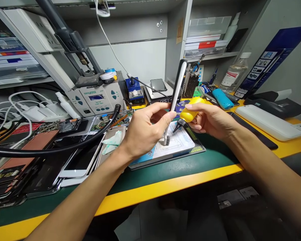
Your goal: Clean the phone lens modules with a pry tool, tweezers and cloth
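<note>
Upright in my left hand (146, 129) is a brush with a long black-and-white handle (178, 85), like a toothbrush. Its dark bristles (168, 140) point down, close over a booklet with printed drawings (184, 142); whether they touch it I cannot tell. My right hand (212, 118) is closed around a yellow squeeze bulb (189, 113), whose black nozzle (178, 125) tilts down toward the brush head. The nozzle tip appears just right of the brush neck. Under the booklet lies a dark, perforated-edged plate (199, 148).
Phones and phone parts (76, 157) crowd the left, crossed by a black hose (90, 144) from a grey station (100, 97). A crumpled cloth (112, 142) lies beside my left wrist. At right are a long white case (269, 122), a turquoise object (222, 98) and a clear bottle (234, 73).
</note>
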A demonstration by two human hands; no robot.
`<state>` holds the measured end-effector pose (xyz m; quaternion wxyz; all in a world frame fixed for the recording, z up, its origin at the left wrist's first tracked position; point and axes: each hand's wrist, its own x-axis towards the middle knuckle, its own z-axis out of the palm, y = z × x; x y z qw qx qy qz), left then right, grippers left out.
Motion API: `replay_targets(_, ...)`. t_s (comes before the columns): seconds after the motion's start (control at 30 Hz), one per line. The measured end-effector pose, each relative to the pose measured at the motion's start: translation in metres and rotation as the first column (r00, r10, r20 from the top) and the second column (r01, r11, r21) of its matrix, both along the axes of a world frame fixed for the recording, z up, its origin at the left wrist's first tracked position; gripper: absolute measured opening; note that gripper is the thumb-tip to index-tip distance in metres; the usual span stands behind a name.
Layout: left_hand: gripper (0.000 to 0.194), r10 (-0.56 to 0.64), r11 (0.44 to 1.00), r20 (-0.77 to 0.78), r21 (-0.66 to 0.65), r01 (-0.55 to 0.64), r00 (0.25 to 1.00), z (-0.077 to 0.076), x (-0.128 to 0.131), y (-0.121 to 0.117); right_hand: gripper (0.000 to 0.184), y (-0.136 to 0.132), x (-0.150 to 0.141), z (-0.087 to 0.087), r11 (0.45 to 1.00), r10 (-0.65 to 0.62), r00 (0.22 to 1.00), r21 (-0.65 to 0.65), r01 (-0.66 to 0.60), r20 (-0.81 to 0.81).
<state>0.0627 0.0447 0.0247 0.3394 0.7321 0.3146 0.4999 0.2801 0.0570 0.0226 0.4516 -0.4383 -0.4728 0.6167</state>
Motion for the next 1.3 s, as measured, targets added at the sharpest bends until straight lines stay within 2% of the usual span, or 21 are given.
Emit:
replay_targets(0.23, 0.022, 0.019, 1.000, 0.007, -0.010, -0.019, 1.000, 0.0002, 0.0030, -0.0010, 0.023, 0.0009, 0.0028, 0.0004, 0.999, 0.034, 0.999, 0.004, -0.034, -0.014)
replay_targets(0.53, 0.022, 0.020, 1.000, 0.008, 0.012, -0.020, 1.000, -0.0008, 0.0045, -0.0007, 0.023, -0.0006, -0.0004, 0.0000, 1.000, -0.004, 1.000, 0.010, 0.004, 0.018)
replay_targets(1.13, 0.020, 0.018, 1.000, 0.015, 0.015, -0.018, 1.000, -0.0009, 0.0051, -0.0012, 0.023, -0.0009, 0.0011, 0.0008, 0.999, 0.033, 0.999, 0.017, -0.032, -0.006)
replay_targets(1.3, 0.023, 0.009, 1.000, 0.007, 0.017, -0.009, 1.000, -0.0017, 0.0047, -0.0003, 0.024, -0.0014, -0.0001, 0.0000, 0.999, 0.028, 0.999, 0.035, -0.029, 0.032)
